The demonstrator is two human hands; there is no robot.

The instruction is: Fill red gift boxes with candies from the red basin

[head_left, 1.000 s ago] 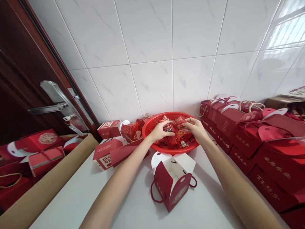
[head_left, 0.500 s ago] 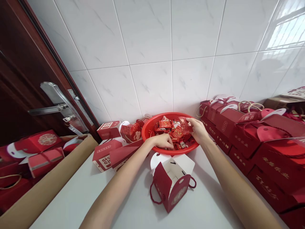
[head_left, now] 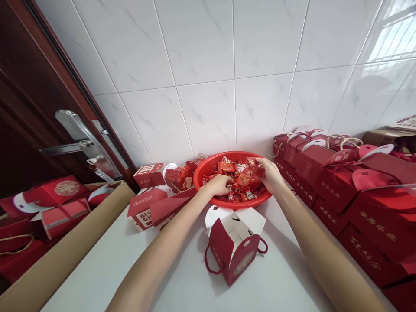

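A red plastic basket (head_left: 202, 196) stands against the wall, filled with red-wrapped candies (head_left: 241, 178). My left hand (head_left: 218, 185) is inside its near left part, fingers curled down among the candies; what they pinch, if anything, is hidden. At the right rim, my right hand (head_left: 271, 174) is closed on a shiny red candy packet (head_left: 254, 168), thumb and fingers at its edge. Directly before the basket sits an open dark-red gift box (head_left: 242, 260) with a white inside, its flaps spread and rope handles hanging at the sides.
Stacked red gift boxes (head_left: 328, 186) line the right side. More boxes (head_left: 144, 207) lie left of the basket. A cardboard carton (head_left: 81, 229) with red boxes stands at far left, beside a dark door with a metal handle (head_left: 69, 148). White tiles (head_left: 208, 117) rise behind.
My left hand has shifted slightly up and left within the basket, off the candies near the front rim. My right hand keeps its hold on the packet, nearly still.
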